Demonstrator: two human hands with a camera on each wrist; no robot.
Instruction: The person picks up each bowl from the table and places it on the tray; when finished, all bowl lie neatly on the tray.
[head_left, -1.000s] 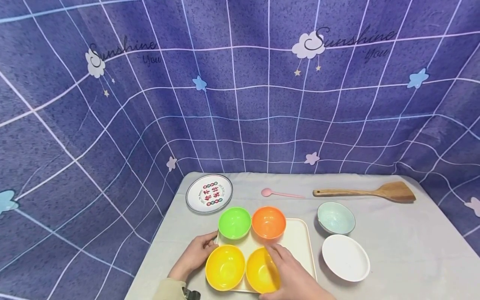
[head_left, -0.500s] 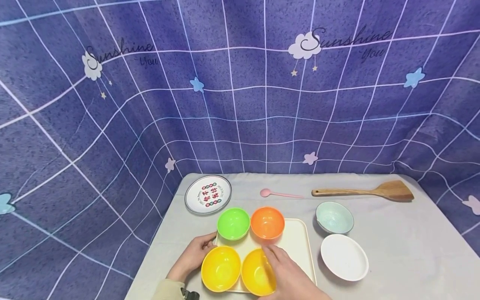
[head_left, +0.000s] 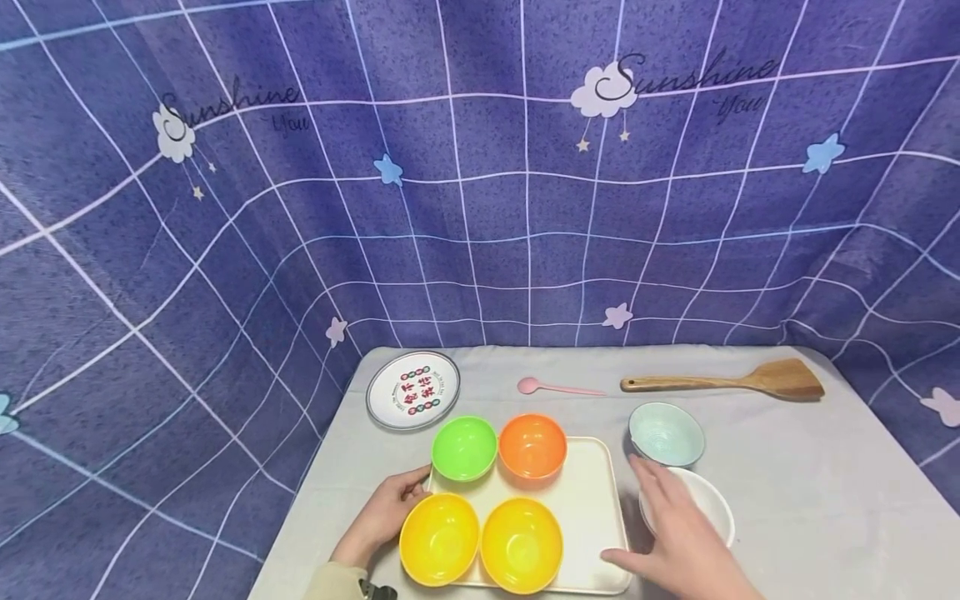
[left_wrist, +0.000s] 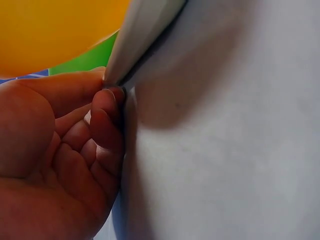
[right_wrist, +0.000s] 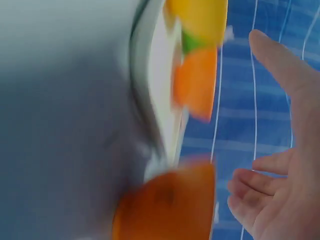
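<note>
At the left side of the cream tray (head_left: 592, 517), my left hand (head_left: 386, 508) pinches the rim between thumb and fingers, as the left wrist view shows. The tray carries a green bowl (head_left: 465, 450), an orange bowl (head_left: 533, 447) and two yellow bowls, the left one (head_left: 440, 540) and the right one (head_left: 522, 546). My right hand (head_left: 675, 529) is to the right of the tray, fingers extended and thumb spread, holding nothing. It overlaps the white bowl (head_left: 712, 504) in the head view, with fingertips close below the pale teal bowl (head_left: 667, 435).
Along the back of the table lie a white plate with red lettering (head_left: 412, 390), a pink spoon (head_left: 558, 387) and a wooden spatula (head_left: 750, 382). A blue gridded curtain (head_left: 480, 208) hangs behind. The right wrist view has a blurred orange curved shape (right_wrist: 170, 205) low down.
My right hand has let go of the right yellow bowl and moved right, over to the white bowl. Both yellow bowls have shifted slightly left in view. The left hand stays at the tray.
</note>
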